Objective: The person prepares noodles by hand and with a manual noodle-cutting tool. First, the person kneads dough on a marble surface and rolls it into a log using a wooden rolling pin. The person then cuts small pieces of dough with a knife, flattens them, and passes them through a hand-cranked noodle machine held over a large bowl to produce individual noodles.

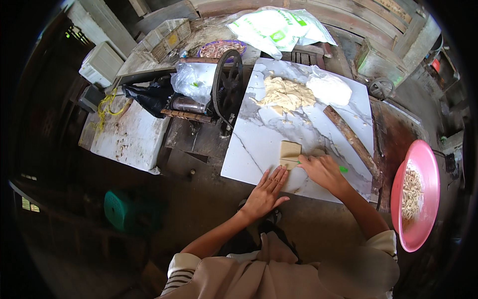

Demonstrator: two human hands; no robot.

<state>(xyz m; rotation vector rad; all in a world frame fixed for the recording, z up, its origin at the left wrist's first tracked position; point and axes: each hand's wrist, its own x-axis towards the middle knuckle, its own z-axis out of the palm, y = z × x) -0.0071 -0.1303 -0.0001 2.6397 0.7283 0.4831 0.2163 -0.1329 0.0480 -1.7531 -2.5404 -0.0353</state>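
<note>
A flat, squarish slab of pale dough lies near the front edge of the marble-patterned board, with a line across its lower part. My left hand is laid flat, fingers stretched, its fingertips at the slab's near edge. Closed around a green-handled knife, my right hand is at the slab's right side; its fingers hide much of the handle, and the thin blade is hard to make out across the dough. Farther back sit a rough mass of dough and a white plastic bag.
A long wooden stick lies along the board's right side. Left of the board stands a machine with a dark spoked wheel. A pink basin with pale strips is at the right, a green stool at the lower left.
</note>
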